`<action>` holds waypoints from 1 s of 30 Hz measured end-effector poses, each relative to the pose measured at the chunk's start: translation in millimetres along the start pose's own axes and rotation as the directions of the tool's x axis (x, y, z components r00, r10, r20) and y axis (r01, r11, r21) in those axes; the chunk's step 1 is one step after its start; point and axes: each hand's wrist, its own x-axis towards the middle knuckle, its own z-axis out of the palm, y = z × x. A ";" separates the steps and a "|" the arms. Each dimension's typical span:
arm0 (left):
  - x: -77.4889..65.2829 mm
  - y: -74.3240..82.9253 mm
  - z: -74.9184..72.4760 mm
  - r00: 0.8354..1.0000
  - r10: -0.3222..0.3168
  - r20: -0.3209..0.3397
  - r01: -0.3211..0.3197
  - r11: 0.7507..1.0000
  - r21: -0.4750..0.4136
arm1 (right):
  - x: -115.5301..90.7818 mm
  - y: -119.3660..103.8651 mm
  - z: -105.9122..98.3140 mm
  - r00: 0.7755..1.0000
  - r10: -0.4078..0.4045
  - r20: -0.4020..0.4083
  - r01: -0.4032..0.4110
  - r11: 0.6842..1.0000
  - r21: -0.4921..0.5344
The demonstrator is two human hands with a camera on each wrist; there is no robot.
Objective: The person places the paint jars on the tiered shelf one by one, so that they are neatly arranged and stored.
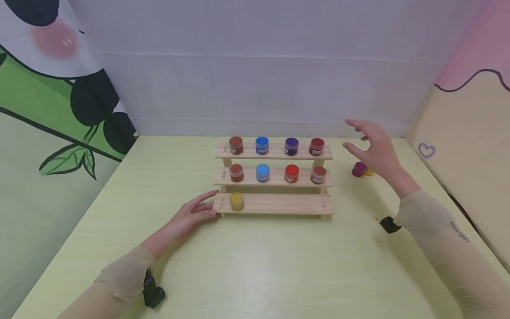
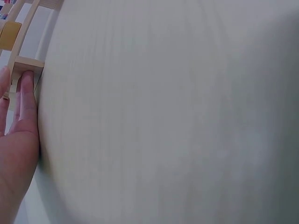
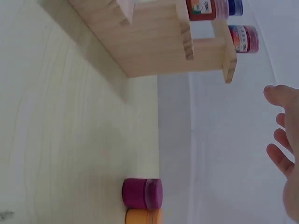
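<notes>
A three-tier wooden rack [image 1: 279, 204] stands on the table with small paint jars on its steps. My left hand [image 1: 189, 219] holds the left end of its lowest step, thumb at the front and fingers along the side; the left wrist view shows fingertips against the wood. A yellow jar [image 1: 237, 201] sits on that step near this hand. My right hand [image 1: 376, 148] is raised right of the rack, thumb and fingers apart, nothing between them. Below it on the table are a purple jar [image 1: 359, 169] and a yellow-orange jar [image 3: 142, 216], side by side.
The top step carries brown, blue [image 1: 261, 145], dark violet and dark red jars. On the middle step are a brown jar [image 1: 236, 173], a light blue one, a red one [image 1: 291, 173] and another brownish one. Pale cloth [image 1: 271, 88] hangs behind the table.
</notes>
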 end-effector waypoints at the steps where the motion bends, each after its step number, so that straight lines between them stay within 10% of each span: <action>1: -0.1 0.0 0.0 1.000 -0.002 -0.001 0.002 1.000 -0.001 | -1.4 4.7 -0.2 1.000 0.016 0.012 -0.016 1.000 -0.007; 30: -3.8 3.1 1.7 1.000 0.001 -0.005 -0.002 1.000 -0.016 | -48.3 60.3 -1.5 0.955 0.185 0.233 -0.172 0.982 -0.077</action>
